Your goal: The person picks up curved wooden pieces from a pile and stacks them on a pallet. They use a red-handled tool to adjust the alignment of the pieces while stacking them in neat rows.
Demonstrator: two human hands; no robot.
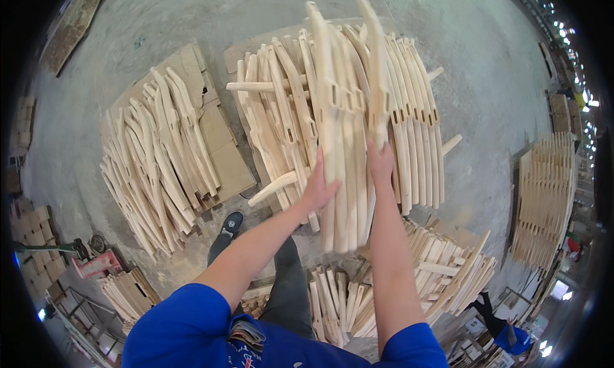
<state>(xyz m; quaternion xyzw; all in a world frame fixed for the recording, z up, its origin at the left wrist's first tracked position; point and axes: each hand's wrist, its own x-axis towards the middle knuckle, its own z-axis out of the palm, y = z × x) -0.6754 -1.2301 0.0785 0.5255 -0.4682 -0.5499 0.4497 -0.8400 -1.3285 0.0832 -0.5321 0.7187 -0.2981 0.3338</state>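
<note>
My left hand (320, 187) presses on the left side of a bundle of pale, curved wooden chair legs (348, 176), its thumb lying over the near part. From the other side my right hand (382, 162) grips the same bundle, fingers partly hidden behind the wood. Slots are cut near the middle of these legs, and their tops reach away from me. Beneath and around the bundle lies a wide stack of similar slotted legs (416, 131), set side by side. Light wooden crosspieces (275, 187) stick out from under that stack.
A second pile of curved legs (150, 157) lies on flattened cardboard (224, 147) at the left. Shorter wooden pieces (336, 297) are stacked near my legs. Tall stacked wood (543, 201) stands far right, with another person (511, 336) at the lower right. A red object (96, 264) sits lower left.
</note>
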